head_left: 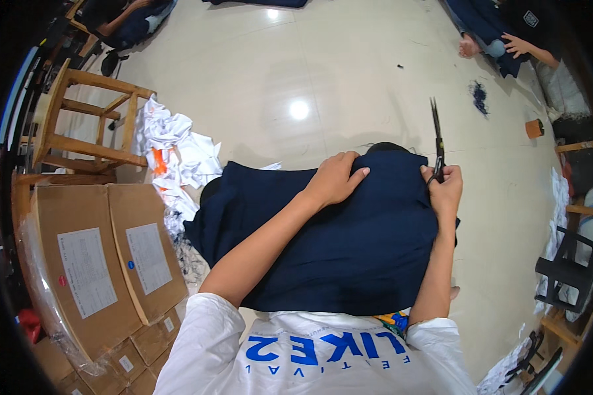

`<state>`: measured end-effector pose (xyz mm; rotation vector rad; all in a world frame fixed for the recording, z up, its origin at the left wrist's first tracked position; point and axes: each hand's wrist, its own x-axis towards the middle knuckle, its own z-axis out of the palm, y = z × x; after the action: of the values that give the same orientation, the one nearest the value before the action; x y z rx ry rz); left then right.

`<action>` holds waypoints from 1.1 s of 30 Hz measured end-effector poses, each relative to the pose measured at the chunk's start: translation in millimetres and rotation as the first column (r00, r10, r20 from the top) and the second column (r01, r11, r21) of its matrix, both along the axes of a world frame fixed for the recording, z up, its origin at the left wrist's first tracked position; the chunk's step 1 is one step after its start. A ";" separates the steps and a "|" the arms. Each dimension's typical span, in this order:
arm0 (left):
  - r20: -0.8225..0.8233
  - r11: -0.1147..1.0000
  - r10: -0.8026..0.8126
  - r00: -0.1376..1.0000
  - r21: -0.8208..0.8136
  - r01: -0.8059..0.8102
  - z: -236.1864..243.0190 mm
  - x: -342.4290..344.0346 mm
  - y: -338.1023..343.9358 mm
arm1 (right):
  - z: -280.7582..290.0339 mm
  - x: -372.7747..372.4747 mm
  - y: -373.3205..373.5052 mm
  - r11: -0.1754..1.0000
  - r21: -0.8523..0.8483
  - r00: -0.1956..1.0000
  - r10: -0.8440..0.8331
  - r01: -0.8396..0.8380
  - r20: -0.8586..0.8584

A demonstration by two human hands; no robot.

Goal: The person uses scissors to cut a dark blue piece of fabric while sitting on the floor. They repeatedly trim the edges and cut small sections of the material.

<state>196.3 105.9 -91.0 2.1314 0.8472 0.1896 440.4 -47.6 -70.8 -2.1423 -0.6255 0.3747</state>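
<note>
A dark navy garment (349,243) lies spread across my lap, its folds running from left to right. My left hand (336,179) rests on it near the far edge, with its fingers curled over the cloth and the thumb pointing right. At the garment's far right corner, my right hand (447,187) is closed on black-handled scissors (439,141). Their long thin blades point away from me and look nearly closed. The thumb of that hand is beside the cloth's edge; whether it also pinches the fabric I cannot tell.
Cardboard boxes (79,197) stand at the left, below a wooden stool (99,141). White cloth (181,148) is heaped beside them. Dark thread scraps (479,99) lie on the tiled floor (362,79). Two other people hold dark cloth at the far corners. A black plastic stool (570,266) is at right.
</note>
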 end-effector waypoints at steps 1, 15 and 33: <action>-0.050 1.000 -0.021 0.999 0.016 0.022 6.9 -4.0 2.9 | 13.5 -2.1 4.3 0.999 -0.044 1.000 -0.010 0.011 0.009; -0.397 0.682 0.731 0.556 0.389 -0.619 66.0 -194.7 21.1 | 5.7 0.8 8.1 0.990 -0.110 0.996 0.086 -0.089 -0.032; 0.006 0.682 0.724 0.690 0.145 -0.717 108.7 -280.3 -16.4 | 22.4 -29.0 8.3 0.968 0.120 0.969 0.232 -0.221 -0.084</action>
<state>-84.0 89.5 17.7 1.8056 1.7329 0.6171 411.3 -39.2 -48.4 -1.9409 -0.8188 0.5530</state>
